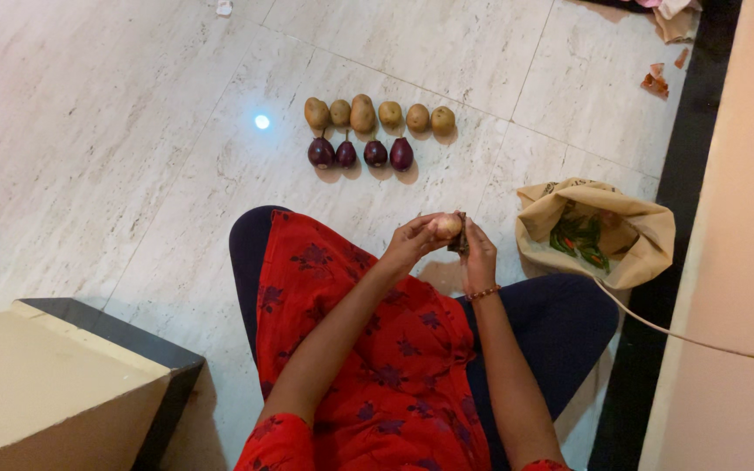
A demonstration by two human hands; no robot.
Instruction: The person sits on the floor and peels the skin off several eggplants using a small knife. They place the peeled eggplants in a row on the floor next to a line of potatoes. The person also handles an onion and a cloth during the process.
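I sit cross-legged on a pale marble floor in a red flowered top. My left hand (410,241) grips a small pale onion (447,226) in front of my lap. My right hand (479,255) pinches a dark brown piece of skin (460,236) at the onion's right side. On the floor ahead lies a row of several potatoes (362,113), and just below it a shorter row of several dark purple eggplants (375,153).
An open beige cloth bag (632,228) holding green and red vegetables stands to my right, with a thin cord trailing from it. A tan block with a dark edge (71,384) is at lower left. A beige wall (735,262) and dark strip run along the right.
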